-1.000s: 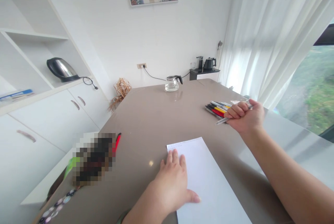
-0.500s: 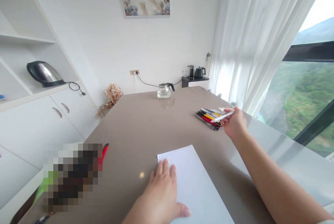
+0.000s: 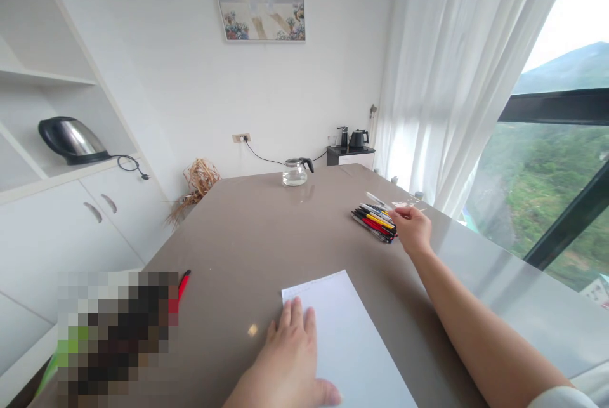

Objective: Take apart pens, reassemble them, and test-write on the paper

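My left hand (image 3: 291, 357) lies flat on a white sheet of paper (image 3: 349, 338), fingers stretched out along its left side. Faint writing shows along the sheet's far edge. At the far right of the table, my right hand (image 3: 413, 228) pinches a light-coloured pen (image 3: 377, 200), whose end sticks out to the left past the fingertips. Just left of that hand lies a pile of pens (image 3: 373, 223) in black, red, yellow, white and grey. The fingers cover the pile's right end and part of the held pen.
A glass pot of clear liquid (image 3: 295, 173) stands at the table's (image 3: 257, 230) far end. On the left lie a red pen (image 3: 183, 287) and a blurred-out patch. Small whitish scraps (image 3: 409, 204) lie beyond my right hand. Curtains (image 3: 428, 78) and a window border the right side.
My right hand has moved left, close against the pen pile, and the pen in it now points away from me. My left hand stays flat on the paper. The view has shifted slightly.
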{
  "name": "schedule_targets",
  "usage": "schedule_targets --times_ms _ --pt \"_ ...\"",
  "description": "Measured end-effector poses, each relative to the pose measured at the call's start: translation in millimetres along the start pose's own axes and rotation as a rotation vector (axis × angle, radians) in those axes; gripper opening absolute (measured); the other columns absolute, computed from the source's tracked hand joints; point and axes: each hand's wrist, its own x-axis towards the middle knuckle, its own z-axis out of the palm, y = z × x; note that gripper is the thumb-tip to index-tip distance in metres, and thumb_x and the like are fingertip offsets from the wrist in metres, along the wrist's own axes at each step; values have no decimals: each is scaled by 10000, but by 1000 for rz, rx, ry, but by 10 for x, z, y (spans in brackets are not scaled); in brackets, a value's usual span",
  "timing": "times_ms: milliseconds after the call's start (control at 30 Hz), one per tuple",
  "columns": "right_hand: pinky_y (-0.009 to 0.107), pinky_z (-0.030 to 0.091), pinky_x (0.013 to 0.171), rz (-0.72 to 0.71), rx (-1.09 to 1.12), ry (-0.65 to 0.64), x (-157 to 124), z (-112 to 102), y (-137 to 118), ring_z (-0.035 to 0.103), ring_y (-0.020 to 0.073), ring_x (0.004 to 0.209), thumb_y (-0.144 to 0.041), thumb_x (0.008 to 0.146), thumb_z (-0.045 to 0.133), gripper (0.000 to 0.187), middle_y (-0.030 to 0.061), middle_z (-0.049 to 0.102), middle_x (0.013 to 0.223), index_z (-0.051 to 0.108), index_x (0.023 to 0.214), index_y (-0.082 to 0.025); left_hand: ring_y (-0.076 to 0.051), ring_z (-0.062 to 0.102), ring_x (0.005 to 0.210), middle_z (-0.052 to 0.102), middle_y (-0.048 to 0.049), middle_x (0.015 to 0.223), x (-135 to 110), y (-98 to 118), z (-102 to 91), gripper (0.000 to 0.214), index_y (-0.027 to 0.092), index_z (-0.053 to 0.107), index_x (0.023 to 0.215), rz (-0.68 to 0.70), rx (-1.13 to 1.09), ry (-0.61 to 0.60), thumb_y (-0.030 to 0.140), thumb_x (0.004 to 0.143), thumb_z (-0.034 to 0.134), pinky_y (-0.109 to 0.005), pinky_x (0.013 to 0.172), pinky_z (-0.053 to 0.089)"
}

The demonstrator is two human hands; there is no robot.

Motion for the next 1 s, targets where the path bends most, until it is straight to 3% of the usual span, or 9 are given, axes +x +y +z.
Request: schedule_targets --times_ms 167,400,567,833,1000 --pt "319 371 653 -81 -239 -12 8 36 96 502 195 701 -423 617 508 312 53 599 721 639 771 -185 -323 39 1230 77 -198 1353 1 13 -15 924 71 206 1293 0 4 -16 525 558 533 -468 964 161" --pt "335 325 716 -126 -334 10 43 65 214 407 244 877 -390 613 521 281 70 584 689 655 762 -193 -317 55 1233 94 -205 1347 -33 73 -50 916 67 230 1285 -36 7 -3 487 544 568 -465 967 161" --pt "360 284 755 -150 -467 32 59 70 244 401 225 799 -410 612 509 265 58 584 742 651 696 -203 -318 51 1233 98 -199 1350 -34 85 -63 921 70 227 1287 -32 3 -8 483 540 573 -466 966 165" --pt "345 275 765 -135 -514 -49 62 77 254 441 200 740 -403 600 510 271 47 580 716 648 712 -197 -312 45 1233 81 -199 1350 -2 40 -11 925 79 216 1289 -22 -1 -2 494 543 571 -468 962 161" --pt "340 307 730 -119 -492 -26 -6 41 45 451 212 753 -418 623 491 298 64 582 742 639 723 -180 -308 13 1234 42 -200 1349 14 18 24 950 74 175 1295 -34 -6 -30 474 539 589 -455 972 134"
